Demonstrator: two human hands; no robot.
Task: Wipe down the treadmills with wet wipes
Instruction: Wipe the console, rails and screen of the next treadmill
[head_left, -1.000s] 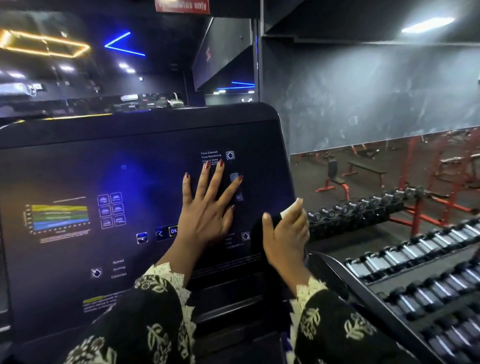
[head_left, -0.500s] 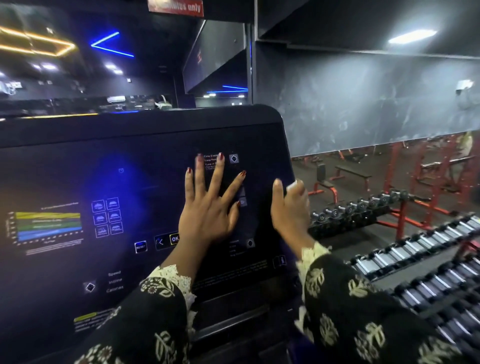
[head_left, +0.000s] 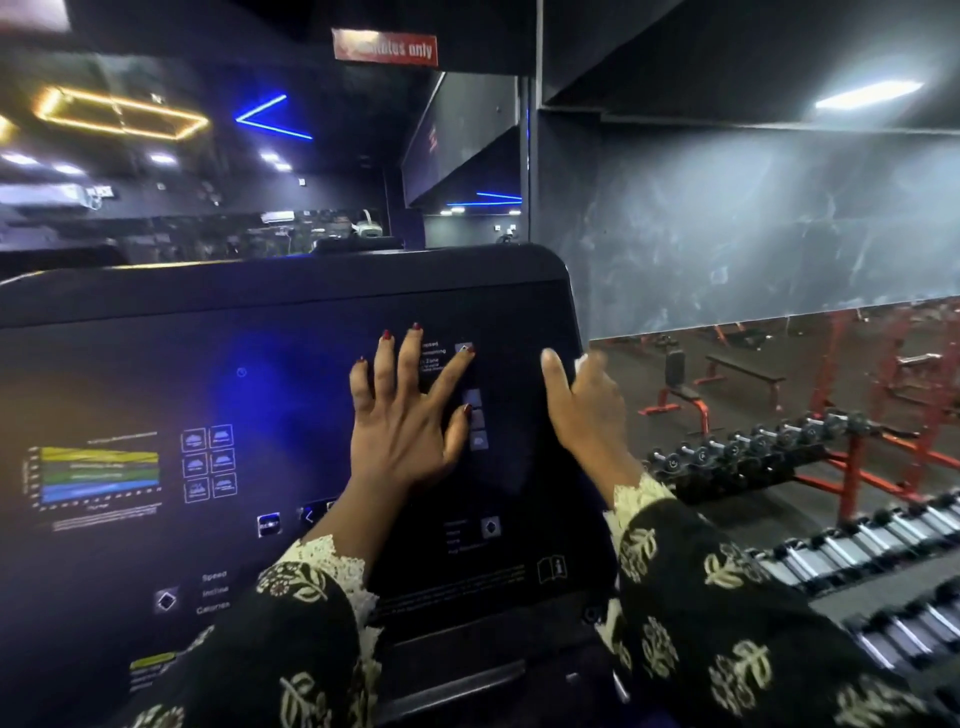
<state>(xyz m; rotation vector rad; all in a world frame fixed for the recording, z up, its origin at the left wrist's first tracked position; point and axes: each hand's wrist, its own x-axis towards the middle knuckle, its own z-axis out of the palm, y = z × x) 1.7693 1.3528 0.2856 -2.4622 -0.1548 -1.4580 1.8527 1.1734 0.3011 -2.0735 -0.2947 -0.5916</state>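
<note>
The treadmill's black console (head_left: 208, 374) fills the left and middle of the head view, its panel printed with icons and a coloured chart. My left hand (head_left: 405, 421) lies flat on the panel's right part with fingers spread and nothing in it. My right hand (head_left: 587, 400) wraps the console's right edge near the top corner, thumb on the front face. A small bit of white wet wipe (head_left: 584, 358) shows at its fingertips; the rest is hidden behind the hand and the edge.
Dumbbell racks (head_left: 779, 457) with red frames stand low to the right of the console. A mirrored wall (head_left: 779, 234) with reflected red benches runs behind them. A dark ledge (head_left: 467, 660) sits below the panel.
My right hand has slid up along the console's right edge, from low beside the panel to near its top corner. My left hand stays flat on the panel.
</note>
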